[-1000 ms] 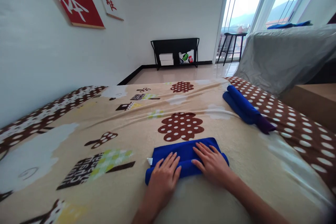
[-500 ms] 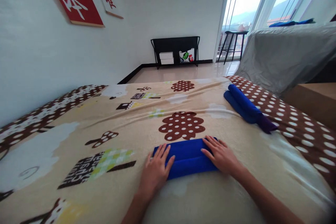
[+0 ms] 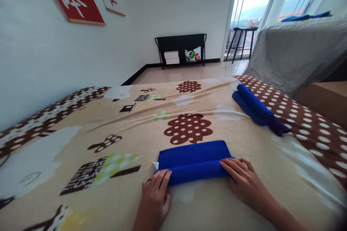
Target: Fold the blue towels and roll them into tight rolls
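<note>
A blue towel [image 3: 193,160], partly rolled along its near edge, lies on the patterned blanket [image 3: 108,140] in front of me. My left hand [image 3: 155,196] sits at the roll's left end, fingers curled against it. At the roll's right end rests my right hand [image 3: 245,182], with its fingers stretched out and touching the cloth. A small white tag shows at the towel's left edge.
Two rolled blue towels [image 3: 253,108] and a dark purple one [image 3: 279,127] lie at the blanket's right side. A grey-covered piece of furniture [image 3: 295,54] stands to the right, a black shelf [image 3: 181,48] against the far wall, a stool [image 3: 241,41] by the window.
Both hands have drawn back from on top of the towel to the two ends of its near rolled edge. The towel's far part lies flat again beyond the roll.
</note>
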The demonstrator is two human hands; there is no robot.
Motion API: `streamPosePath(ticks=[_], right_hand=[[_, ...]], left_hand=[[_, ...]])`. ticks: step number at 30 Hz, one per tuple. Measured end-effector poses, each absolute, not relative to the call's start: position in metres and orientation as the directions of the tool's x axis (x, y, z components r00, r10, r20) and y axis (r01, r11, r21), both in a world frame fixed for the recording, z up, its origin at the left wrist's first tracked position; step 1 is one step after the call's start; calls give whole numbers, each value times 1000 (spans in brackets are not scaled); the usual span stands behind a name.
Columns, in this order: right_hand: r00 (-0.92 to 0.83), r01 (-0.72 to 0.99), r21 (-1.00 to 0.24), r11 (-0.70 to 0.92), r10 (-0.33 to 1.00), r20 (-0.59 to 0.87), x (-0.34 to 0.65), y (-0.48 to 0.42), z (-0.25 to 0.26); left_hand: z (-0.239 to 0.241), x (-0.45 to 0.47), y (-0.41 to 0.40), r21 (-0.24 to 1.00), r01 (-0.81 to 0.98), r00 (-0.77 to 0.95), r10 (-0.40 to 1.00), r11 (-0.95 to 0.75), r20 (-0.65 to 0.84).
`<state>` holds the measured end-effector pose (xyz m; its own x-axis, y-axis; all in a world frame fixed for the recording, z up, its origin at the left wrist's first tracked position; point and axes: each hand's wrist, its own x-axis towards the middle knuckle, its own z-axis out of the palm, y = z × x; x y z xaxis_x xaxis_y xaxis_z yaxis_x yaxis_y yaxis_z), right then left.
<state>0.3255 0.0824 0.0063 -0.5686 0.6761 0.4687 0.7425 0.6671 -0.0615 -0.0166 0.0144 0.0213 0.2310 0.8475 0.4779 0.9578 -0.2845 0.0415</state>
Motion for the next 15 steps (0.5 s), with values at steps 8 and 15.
streamPosePath(ticks=[8,15], right_hand=[[-533,731,-228,643,747,399,315,91,26],[-461,822,-73,565,734,498,285,73,24]], left_hand=[[28,-18,27,72,973,175,905,-218,387],[30,5,23,-63,995,102,891,-83,443]])
